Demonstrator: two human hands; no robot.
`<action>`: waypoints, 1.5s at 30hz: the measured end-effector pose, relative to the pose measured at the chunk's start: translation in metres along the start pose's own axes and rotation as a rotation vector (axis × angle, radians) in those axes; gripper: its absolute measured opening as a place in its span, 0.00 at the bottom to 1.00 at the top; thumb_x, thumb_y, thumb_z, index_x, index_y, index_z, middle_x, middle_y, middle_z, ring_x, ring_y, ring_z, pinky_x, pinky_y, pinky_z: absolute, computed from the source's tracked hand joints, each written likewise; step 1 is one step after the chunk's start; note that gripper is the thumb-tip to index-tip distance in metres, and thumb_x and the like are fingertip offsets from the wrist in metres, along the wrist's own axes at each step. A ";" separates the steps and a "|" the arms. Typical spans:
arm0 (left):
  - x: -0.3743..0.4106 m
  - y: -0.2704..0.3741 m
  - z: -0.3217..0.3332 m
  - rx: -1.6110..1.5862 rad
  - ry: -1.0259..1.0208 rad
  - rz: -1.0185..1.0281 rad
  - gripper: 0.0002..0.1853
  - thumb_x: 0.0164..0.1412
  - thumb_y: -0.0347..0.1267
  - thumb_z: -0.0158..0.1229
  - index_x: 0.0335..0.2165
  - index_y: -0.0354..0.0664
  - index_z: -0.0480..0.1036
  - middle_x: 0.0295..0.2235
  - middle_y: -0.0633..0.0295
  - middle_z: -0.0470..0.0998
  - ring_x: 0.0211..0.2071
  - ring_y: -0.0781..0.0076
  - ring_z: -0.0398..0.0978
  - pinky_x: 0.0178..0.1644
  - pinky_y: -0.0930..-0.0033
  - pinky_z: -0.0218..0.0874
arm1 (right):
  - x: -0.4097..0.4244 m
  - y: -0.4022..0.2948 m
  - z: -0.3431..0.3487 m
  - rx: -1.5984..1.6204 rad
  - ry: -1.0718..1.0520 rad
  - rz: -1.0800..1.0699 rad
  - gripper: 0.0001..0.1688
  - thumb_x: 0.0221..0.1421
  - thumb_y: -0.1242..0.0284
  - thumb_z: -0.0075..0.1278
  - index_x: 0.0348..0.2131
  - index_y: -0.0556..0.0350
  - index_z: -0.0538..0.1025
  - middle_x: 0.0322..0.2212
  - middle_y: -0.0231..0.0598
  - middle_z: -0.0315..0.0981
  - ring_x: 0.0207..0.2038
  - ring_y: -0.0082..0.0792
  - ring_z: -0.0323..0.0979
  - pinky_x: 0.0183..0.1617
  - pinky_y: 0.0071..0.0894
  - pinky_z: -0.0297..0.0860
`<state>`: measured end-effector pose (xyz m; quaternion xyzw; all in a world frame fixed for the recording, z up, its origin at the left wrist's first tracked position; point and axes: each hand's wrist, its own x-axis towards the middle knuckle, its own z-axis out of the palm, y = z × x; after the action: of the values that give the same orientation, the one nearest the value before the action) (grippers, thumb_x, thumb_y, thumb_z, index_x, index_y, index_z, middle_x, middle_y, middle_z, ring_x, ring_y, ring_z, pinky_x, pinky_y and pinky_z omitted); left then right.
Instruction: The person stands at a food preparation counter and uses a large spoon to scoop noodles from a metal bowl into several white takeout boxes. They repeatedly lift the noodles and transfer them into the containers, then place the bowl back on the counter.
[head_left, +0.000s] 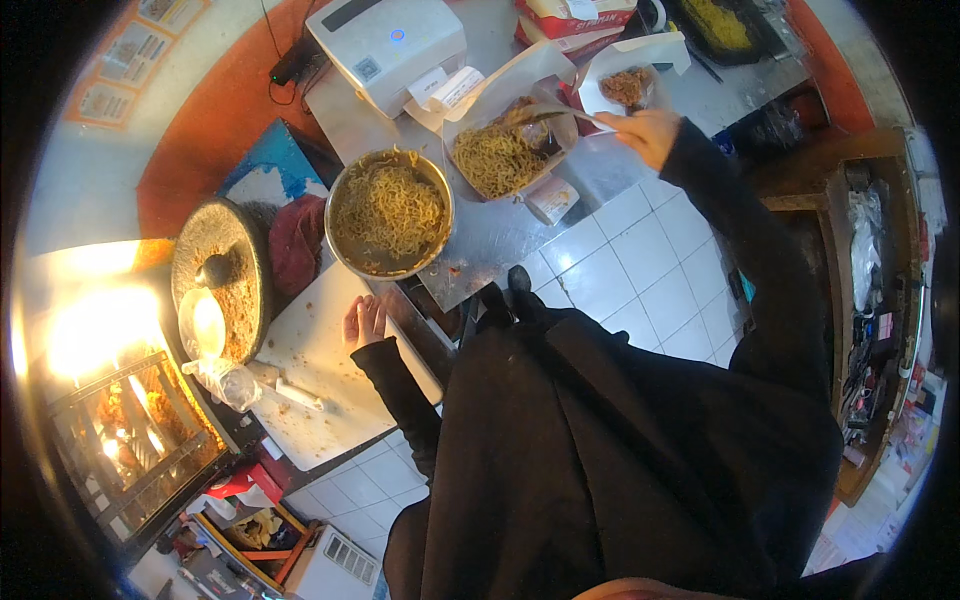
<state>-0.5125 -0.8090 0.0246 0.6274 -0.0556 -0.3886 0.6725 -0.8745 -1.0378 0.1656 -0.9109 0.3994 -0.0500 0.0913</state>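
My right hand (649, 136) grips the pale handle of a utensil, likely a serving spoon (581, 115). Its blurred head reaches over an opened paper food box (551, 161), lined and filled with noodles (499, 154) and some darker food at the far side. Left of that box stands a round metal bowl (448, 217) of more noodles (394, 206), with sauce smeared on its rim. My left hand (365, 321) holds nothing; its fingers are loosely bent above a white cutting board (330, 375), just below the bowl.
A second opened box (589, 82) holds brown crumbly food. Behind stand a white label printer (390, 49) and stacked red boxes (574, 26). At left are a stone mortar (251, 247) with pestle, a dark red cloth (298, 244), a white-handled tool (300, 394) and a lit display case (142, 442).
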 end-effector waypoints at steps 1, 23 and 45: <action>-0.002 0.001 0.003 0.008 0.014 0.005 0.11 0.45 0.29 0.47 0.29 0.34 0.62 0.26 0.55 0.66 0.28 0.66 0.66 0.31 0.71 0.61 | -0.008 -0.001 -0.007 0.142 -0.018 0.078 0.16 0.42 0.73 0.36 0.36 0.52 0.64 0.13 0.42 0.60 0.14 0.34 0.59 0.17 0.26 0.56; -0.031 -0.105 0.200 1.445 -0.755 0.647 0.21 0.45 0.35 0.40 0.42 0.49 0.52 0.11 0.50 0.66 0.14 0.52 0.65 0.17 0.59 0.55 | -0.245 -0.155 0.003 1.468 0.732 1.496 0.20 0.46 0.72 0.34 0.42 0.57 0.56 0.07 0.28 0.52 0.03 0.17 0.46 0.03 0.13 0.44; -0.089 -0.060 0.109 0.902 -0.762 0.689 0.08 0.46 0.31 0.45 0.28 0.40 0.61 0.11 0.65 0.62 0.08 0.83 0.55 0.11 0.82 0.45 | -0.265 -0.147 0.003 1.443 0.786 1.544 0.20 0.47 0.73 0.32 0.42 0.58 0.55 0.07 0.29 0.52 0.03 0.16 0.46 0.02 0.11 0.44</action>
<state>-0.6625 -0.8379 0.0303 0.6120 -0.6415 -0.2851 0.3641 -0.9474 -0.7445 0.1878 -0.0753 0.7344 -0.4829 0.4710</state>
